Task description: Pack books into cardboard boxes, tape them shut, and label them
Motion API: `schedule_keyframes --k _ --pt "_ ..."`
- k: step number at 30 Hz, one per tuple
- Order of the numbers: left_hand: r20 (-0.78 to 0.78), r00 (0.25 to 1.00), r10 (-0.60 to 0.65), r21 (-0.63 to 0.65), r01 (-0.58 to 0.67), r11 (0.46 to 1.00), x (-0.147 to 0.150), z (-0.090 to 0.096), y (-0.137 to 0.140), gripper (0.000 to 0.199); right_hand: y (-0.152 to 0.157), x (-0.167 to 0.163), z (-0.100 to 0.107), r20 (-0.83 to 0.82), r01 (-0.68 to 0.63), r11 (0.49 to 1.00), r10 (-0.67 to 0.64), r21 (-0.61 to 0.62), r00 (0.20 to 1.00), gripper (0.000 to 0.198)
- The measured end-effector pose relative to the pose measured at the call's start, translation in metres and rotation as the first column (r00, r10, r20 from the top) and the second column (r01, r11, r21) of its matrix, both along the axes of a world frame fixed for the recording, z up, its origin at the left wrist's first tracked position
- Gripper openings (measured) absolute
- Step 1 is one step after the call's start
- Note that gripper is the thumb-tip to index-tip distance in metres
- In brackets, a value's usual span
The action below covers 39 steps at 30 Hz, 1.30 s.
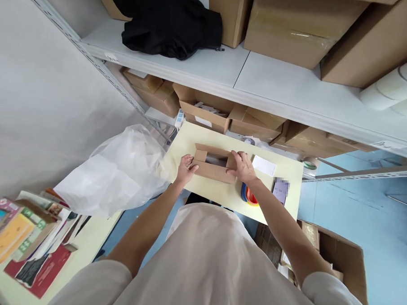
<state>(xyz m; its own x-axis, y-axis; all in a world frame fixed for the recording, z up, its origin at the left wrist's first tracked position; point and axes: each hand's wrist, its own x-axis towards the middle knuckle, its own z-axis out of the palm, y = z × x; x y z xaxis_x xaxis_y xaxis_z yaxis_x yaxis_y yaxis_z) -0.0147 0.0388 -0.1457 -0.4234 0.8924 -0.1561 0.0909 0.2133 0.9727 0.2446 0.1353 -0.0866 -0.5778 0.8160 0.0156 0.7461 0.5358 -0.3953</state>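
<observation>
A small open cardboard box (213, 172) stands on the pale yellow table with its flaps up. Its inside looks dark, and what lies in it I cannot make out. My left hand (186, 170) holds the box's left end, thumb near the front corner. At the opposite end, my right hand (242, 167) grips the box, with thumb in front and fingers over the flap at the back. Right of the box lie a white flat card or box (264, 165) and a purple printed packet (280, 190). A tape dispenser-like red and blue object (250, 196) sits below my right wrist.
Behind the table (191, 133) a grey shelf (274, 83) carries cardboard boxes and a black garment (175, 25). A big translucent plastic bag (118, 171) bulges at the left, beside stacked books (24, 230). An open carton (343, 262) stands on the floor at right.
</observation>
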Motion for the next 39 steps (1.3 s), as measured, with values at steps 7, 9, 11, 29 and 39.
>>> schedule_keyframes --k 7,9,11,29,39 --pt "0.066 0.989 -0.130 -0.011 0.131 0.991 -0.007 0.001 -0.001 0.058 -0.035 -0.002 0.003 0.059 0.004 1.000 -0.004 0.013 0.998 0.044" --pt "0.045 0.987 -0.156 -0.025 0.157 0.987 -0.008 0.001 -0.001 0.057 -0.040 -0.004 0.005 0.057 0.017 1.000 -0.017 -0.005 0.998 0.037" --pt "0.030 0.985 -0.170 -0.040 0.171 0.985 -0.009 0.001 0.000 0.056 -0.047 -0.006 0.008 0.065 0.017 0.999 -0.015 -0.033 0.998 0.034" --pt "-0.774 0.192 -0.604 -0.325 0.698 0.638 -0.005 0.044 0.015 0.079 -0.090 -0.014 -0.012 0.113 0.237 0.971 -0.230 -0.045 0.966 0.044" --pt "-0.779 0.267 -0.567 -0.268 0.677 0.686 -0.002 0.020 0.011 0.074 -0.129 0.042 -0.068 0.084 0.732 0.659 -0.731 -0.174 0.677 0.048"
